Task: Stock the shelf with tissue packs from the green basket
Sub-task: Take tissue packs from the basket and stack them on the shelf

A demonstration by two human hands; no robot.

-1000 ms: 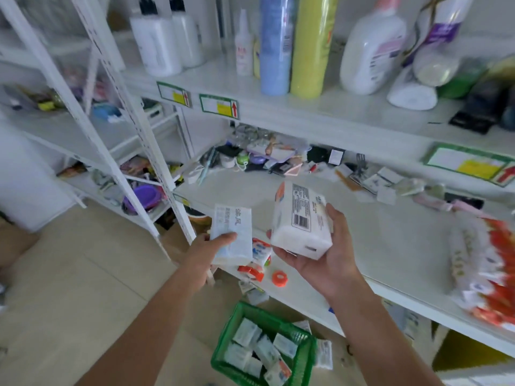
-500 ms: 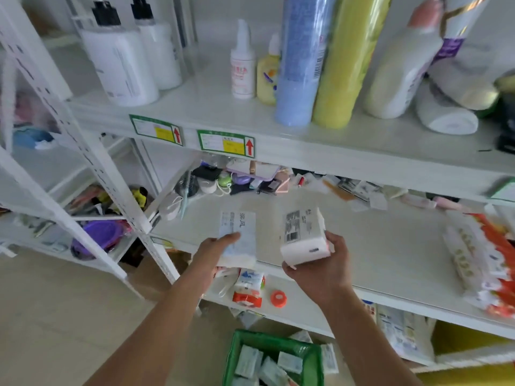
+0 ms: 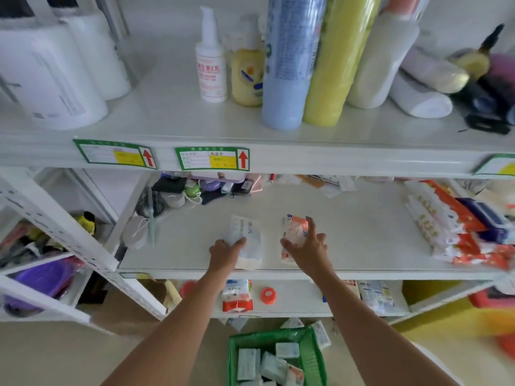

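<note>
Both packs, held in the air before the shelf edge half a second earlier, now lie on the middle shelf (image 3: 356,235), side by side near its front. The left hand (image 3: 225,253) grips the white tissue pack (image 3: 248,238), thumb across its top. The right hand (image 3: 306,246) rests splayed, released fingers (image 3: 310,225) on the orange-printed tissue pack (image 3: 292,232), formerly barcode-up. The green basket (image 3: 313,355), on the floor below, holds further packs.
</note>
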